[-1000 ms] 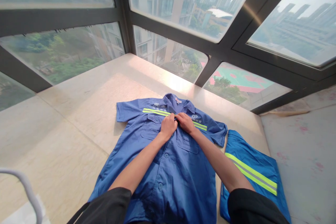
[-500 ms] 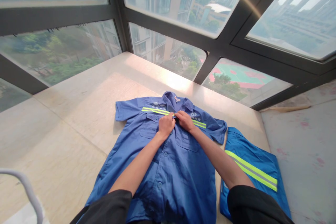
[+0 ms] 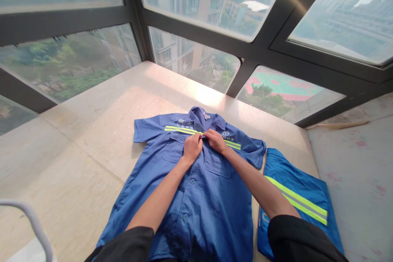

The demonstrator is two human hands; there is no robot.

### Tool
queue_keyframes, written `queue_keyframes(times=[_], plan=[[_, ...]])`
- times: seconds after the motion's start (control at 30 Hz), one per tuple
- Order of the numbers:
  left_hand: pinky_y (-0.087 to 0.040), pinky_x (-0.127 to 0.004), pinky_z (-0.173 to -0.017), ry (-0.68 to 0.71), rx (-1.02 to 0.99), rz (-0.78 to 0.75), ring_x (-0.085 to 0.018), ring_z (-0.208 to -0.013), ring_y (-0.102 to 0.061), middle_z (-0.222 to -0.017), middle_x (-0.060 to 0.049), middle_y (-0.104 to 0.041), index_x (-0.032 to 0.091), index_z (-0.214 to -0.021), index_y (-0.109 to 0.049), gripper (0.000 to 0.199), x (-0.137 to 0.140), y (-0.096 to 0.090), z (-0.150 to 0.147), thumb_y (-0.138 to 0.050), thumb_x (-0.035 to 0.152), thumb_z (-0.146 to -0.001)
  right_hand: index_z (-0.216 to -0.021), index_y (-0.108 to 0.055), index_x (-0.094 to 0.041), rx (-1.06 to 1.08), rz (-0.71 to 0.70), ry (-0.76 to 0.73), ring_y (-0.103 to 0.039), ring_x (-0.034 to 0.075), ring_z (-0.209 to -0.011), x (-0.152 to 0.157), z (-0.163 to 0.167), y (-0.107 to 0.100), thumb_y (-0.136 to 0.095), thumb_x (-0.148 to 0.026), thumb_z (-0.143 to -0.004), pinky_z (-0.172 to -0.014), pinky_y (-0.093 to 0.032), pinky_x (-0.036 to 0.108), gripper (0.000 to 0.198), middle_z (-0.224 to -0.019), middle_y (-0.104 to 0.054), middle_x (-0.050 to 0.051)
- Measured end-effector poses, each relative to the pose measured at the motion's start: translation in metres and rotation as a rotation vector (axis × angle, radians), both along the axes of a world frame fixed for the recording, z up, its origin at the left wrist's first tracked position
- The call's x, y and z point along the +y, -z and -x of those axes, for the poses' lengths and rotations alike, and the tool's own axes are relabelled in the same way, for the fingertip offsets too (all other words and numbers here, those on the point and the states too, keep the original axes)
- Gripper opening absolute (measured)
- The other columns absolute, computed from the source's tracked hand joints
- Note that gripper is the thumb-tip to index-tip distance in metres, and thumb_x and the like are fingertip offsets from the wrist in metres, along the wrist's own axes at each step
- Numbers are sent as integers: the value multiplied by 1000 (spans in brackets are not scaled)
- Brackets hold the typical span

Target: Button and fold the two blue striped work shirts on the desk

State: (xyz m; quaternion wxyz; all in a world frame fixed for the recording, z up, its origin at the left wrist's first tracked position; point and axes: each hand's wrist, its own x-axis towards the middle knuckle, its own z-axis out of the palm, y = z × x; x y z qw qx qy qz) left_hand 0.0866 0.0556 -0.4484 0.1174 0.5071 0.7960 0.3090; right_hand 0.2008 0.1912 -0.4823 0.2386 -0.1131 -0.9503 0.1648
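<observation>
A blue short-sleeved work shirt (image 3: 215, 208) lies front side up, its collar away from me and a yellow-green reflective band across the chest. My left hand (image 3: 193, 147) and my right hand (image 3: 215, 141) meet at the front placket by that band. Both are closed, with fingers pinching the shirt's front edges. Whatever button is between the fingertips is hidden. Lower down the placket, two buttons (image 3: 192, 181) show, lying in line. Beside the right sleeve rests a folded brighter blue garment (image 3: 302, 180) with a similar reflective band, partly covered by my right forearm.
The shirt lies on a pale stone windowsill (image 3: 76, 172). Dark window frames (image 3: 187, 37) close in the far side. At right stands a wall with faint flowers (image 3: 362, 180). A grey-white curved tube (image 3: 32, 217) and something white (image 3: 30, 251) are at lower left.
Both hands stay pinched at the same spot on the placket, with only a slight shift of the fingers. The whole view has moved very little.
</observation>
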Motion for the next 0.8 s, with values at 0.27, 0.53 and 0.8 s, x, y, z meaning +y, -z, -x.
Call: queue_keyframes(times=[0.27,0.53,0.8], plan=[[-49,-27,-83,-4,-215,-77,-18,-90,-69,-93,-3,-73,23,-97,-59,15,4,7,10,-54,14,-86,-100,-68,-22,15,38,0,-59,18,-84,0,1,0,-45,-13,-96,-76,-47,27,24,-89,-63,6],[-51,-26,-79,11,-354,-97,-16,-86,-70,-89,-2,-73,21,-96,-62,18,9,13,18,-56,11,-82,-103,-67,-23,11,83,-10,-60,18,-85,1,1,0,-49,-12,-94,-77,-48,27,23,-89,-62,5],[-51,-30,-91,49,-326,-125,-18,-95,-70,-103,-5,-76,20,-110,-71,32,7,11,18,-56,9,-83,-101,-67,-22,15,77,-9,-58,18,-84,0,1,0,-44,-13,-96,-77,-47,27,25,-89,-61,6]])
